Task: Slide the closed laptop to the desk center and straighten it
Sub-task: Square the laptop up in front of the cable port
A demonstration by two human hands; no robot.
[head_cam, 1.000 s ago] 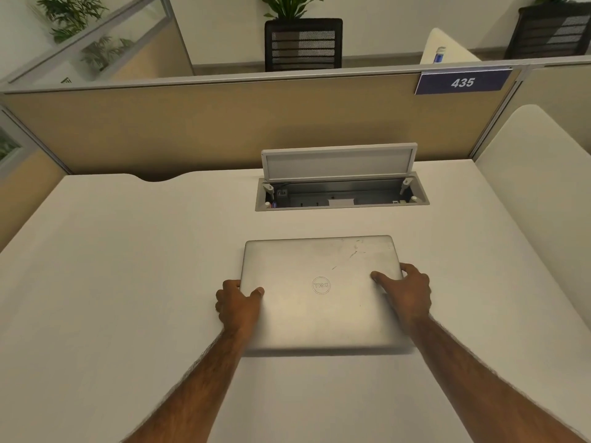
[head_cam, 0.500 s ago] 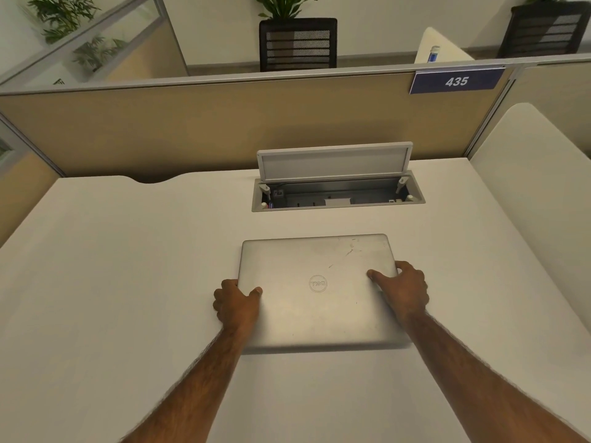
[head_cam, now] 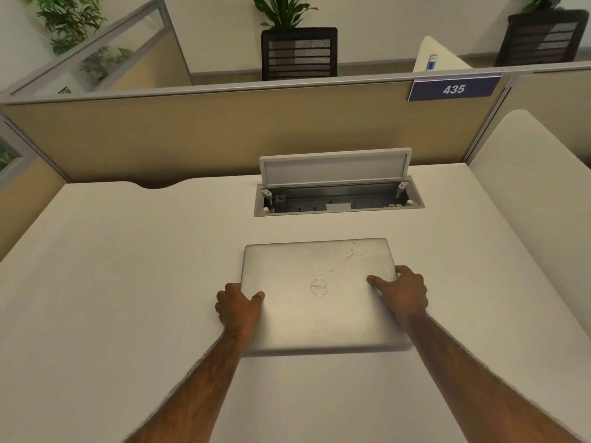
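White desk (head_cam: 105, 282) fills the view, tan partition (head_cam: 224, 135) along its far edge with a blue plate (head_cam: 454, 89) reading 435. Open cable box (head_cam: 339, 199) is set into the desktop, lid tipped up. Just in front of it lies the closed silver laptop (head_cam: 319, 295), flat, near the desk's middle, edges close to square with the box. Left hand (head_cam: 238, 306) grips the left edge, thumb on the lid, fingers curled round the side. Right hand (head_cam: 403, 290) clasps the right edge likewise, thumb on top.
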